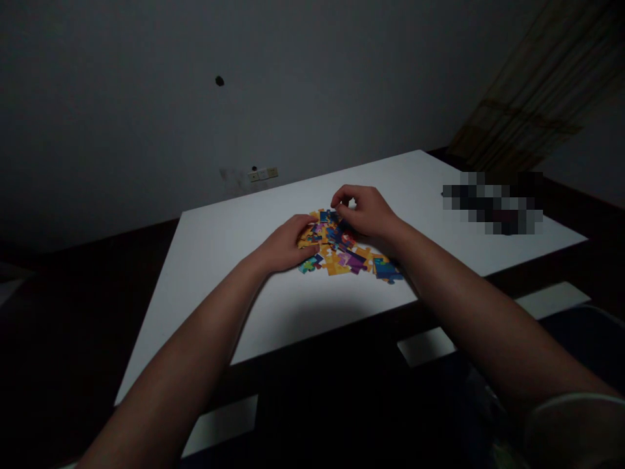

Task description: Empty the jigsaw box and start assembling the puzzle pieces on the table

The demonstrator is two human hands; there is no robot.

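Note:
A loose heap of jigsaw puzzle pieces, in yellow, purple, blue and other colours, lies overlapping on the white table. My left hand rests against the heap's left side, thumb and fingers spread apart around its edge. Over the far right part of the heap is my right hand, fingers curled and thumb and forefinger tips close together. A dark blue piece shows just beside those tips; whether they grip it or another piece is unclear. Nearest my right forearm lie several blue pieces.
A blurred-out dark object lies on the table's right side. Behind the table stands a grey wall with sockets. A curtain hangs at the far right. Pale flat panels show below the near edge.

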